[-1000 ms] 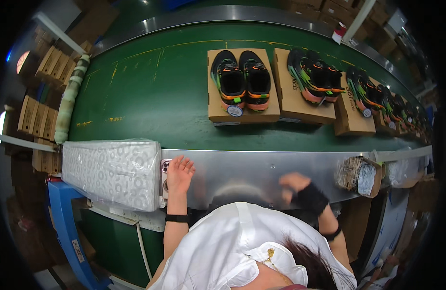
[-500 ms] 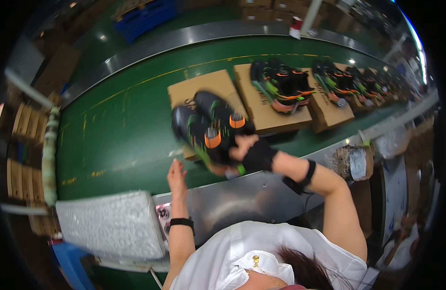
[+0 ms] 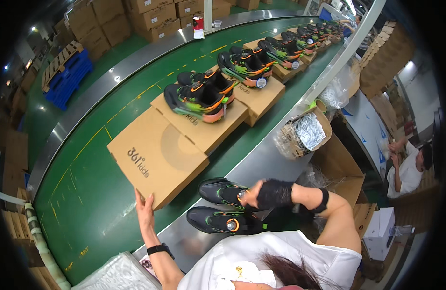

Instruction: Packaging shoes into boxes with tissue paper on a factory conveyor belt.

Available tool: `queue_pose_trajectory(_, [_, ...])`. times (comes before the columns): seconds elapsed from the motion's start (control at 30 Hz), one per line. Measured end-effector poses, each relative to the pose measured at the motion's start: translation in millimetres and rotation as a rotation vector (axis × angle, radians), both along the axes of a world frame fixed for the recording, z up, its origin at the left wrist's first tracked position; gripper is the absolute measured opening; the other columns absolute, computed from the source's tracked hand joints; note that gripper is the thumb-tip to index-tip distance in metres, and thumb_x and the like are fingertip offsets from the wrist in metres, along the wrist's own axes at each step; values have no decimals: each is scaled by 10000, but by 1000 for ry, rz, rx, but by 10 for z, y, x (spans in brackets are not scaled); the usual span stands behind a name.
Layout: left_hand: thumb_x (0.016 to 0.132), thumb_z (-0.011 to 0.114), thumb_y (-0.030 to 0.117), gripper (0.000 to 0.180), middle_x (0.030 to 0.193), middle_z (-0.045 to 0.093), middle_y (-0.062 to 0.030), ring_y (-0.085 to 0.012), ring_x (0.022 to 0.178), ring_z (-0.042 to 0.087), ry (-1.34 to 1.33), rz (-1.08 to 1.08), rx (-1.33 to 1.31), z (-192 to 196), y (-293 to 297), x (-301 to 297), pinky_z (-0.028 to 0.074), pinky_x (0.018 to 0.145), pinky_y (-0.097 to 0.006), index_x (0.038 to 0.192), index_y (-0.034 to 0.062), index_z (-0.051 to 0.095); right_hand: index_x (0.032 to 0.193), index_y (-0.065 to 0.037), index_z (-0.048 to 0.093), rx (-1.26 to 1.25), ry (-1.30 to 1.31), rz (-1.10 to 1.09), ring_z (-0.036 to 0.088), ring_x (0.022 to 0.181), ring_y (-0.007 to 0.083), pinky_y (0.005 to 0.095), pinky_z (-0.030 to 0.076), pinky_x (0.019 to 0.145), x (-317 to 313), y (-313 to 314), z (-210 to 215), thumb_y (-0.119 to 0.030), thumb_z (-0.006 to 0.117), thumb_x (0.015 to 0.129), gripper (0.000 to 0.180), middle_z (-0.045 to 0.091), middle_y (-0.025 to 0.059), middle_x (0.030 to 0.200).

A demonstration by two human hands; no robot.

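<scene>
My left hand [image 3: 144, 208] touches the near corner of a closed brown cardboard shoebox [image 3: 150, 150], its fingers stretched out and thumb apart. My right hand [image 3: 264, 194], in a black fingerless glove, is closed on the ankle part of a black sneaker [image 3: 215, 190] with green and orange trim. Beside it, nearer my body, lies the matching sneaker [image 3: 211, 220]. Both rest on the metal ledge [image 3: 252, 169] along the belt, toes to the left. The right fingertips are partly hidden at the shoe's opening.
On the green conveyor belt [image 3: 83, 193], another pair of sneakers [image 3: 196, 99] stands on the adjoining box, with several more such pairs beyond. An open carton [image 3: 305, 133] of silvery wrapping sits on the ledge. A bubble-wrap stack [image 3: 112, 275] lies lower left. Another person [image 3: 409, 166] sits far right.
The sneaker pair in my right hand has come off its box down onto the metal ledge. My left hand has moved to the bared box. The view has turned rightward.
</scene>
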State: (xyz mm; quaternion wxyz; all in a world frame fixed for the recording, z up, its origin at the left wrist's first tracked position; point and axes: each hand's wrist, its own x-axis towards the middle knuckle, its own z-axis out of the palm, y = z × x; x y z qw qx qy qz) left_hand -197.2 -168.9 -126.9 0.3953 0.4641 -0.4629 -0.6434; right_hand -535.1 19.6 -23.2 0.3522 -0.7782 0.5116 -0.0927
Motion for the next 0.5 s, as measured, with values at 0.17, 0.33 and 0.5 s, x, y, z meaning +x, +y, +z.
queue_pose_trajectory(0.17, [785,596,73,744,1232,419,-102,-158,1003,486,-8,22,-161,-45,243,-1129,432,817,-272,1362,41,128,1239,-146,401,-486,321,-301,370,1113,374,547,310,881,-28,-717,-491,-115,624,586,690,366,184,1241])
queue_pose_trajectory(0.33, [792,602,140,702,712,532,-50,-102,614,495,-63,53,-100,520,550,-1628,401,514,-221,1345,25,185,1239,-81,377,-814,309,-400,331,1183,370,611,260,878,171,-1069,-1100,-87,602,605,673,346,212,1268])
queue_pose_trajectory(0.5, [818,563,283,571,1148,471,-171,-266,1033,472,-798,211,-927,597,694,-1394,384,838,-366,1291,55,339,1188,10,384,-577,-477,-612,424,1116,342,428,318,935,283,-1001,-354,-31,553,588,625,449,207,1169])
